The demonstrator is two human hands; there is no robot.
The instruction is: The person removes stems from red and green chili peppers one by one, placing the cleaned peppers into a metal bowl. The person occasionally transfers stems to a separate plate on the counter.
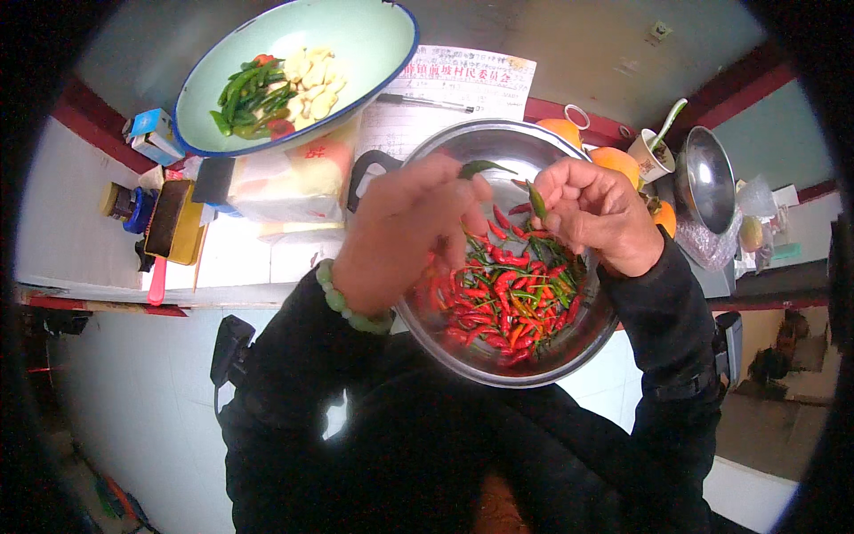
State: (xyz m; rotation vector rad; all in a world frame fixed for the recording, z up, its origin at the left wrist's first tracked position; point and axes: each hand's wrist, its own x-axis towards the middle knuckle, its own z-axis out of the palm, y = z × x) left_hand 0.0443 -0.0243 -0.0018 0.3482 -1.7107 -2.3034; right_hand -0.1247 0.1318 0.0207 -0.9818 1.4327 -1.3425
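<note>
A steel basin (460, 364) stands close before me, holding a heap of small red and green chili peppers (510, 294). My left hand (410, 227), slightly blurred and with a bead bracelet (343, 304) at the wrist, is over the basin's left side. A curved green chili pepper (486, 167) sticks out from its fingertips. Over the right side of the basin, my right hand (600, 213) pinches another green chili pepper (536, 200) between thumb and fingers. Both hands are above the heap, close together but apart.
An enamel basin (380, 40) with green peppers (247, 93) and peeled garlic cloves (313, 83) rests tilted at back left. A pen (427, 102) lies on written paper (393, 130). Persimmons (614, 163), a paper cup (648, 157) and a metal bowl (707, 180) are at right.
</note>
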